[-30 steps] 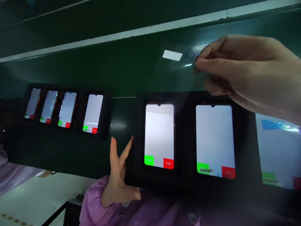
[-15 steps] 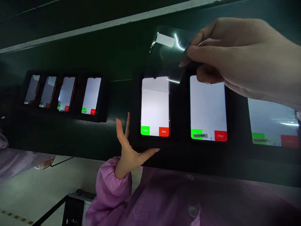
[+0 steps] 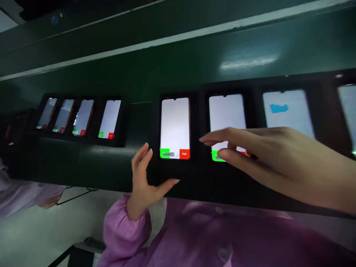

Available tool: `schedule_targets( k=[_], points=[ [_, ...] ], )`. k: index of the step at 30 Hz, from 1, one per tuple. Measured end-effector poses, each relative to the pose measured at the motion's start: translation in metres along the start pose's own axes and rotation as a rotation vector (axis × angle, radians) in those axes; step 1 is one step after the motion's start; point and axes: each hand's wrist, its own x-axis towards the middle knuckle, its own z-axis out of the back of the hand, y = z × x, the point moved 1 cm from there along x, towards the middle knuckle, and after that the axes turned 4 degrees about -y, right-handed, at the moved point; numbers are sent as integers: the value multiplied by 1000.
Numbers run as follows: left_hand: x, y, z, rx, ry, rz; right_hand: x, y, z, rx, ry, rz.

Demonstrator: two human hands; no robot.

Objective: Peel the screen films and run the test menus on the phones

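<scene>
In front of me a lit phone (image 3: 174, 124) lies in a dark tray, its white screen showing a green box and a red "Fail" box. A small barcode label (image 3: 168, 154) covers part of the green box. My left hand (image 3: 143, 189) is at the tray's front left corner, fingers up and thumb spread to the right, holding nothing. My right hand (image 3: 258, 155) hovers over the lower part of a second lit phone (image 3: 226, 111) to the right, thumb and index finger apart with nothing visible between them.
A third lit phone (image 3: 286, 116) bears a blue mark near its top, and another screen (image 3: 349, 111) is cut off at the right edge. Several smaller-looking lit phones (image 3: 109, 118) lie in a tray to the left. Another person's sleeve (image 3: 30, 194) shows at far left.
My right hand has let go of the clear film and moved down over the second phone. A barcode label now shows on the middle phone. My left hand stays beside the tray.
</scene>
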Motion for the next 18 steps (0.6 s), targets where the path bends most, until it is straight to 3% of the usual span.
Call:
schedule_targets(
  k=[2, 6, 11, 15, 18],
  points=[
    [0, -3, 7, 85, 33, -69, -27, 2, 4, -193, -136, 80],
    [4, -6, 13, 240, 63, -157, -72, -1, 1, -498, -93, 76],
    [9, -11, 13, 453, 150, -188, -126, -6, 10, -504, -421, -132],
    [10, -13, 12, 347, 81, -210, -160, -16, 18, -629, -382, -280],
    [14, -21, 0, 357, 79, -311, -187, -28, 28, -579, -596, -356]
  ],
)
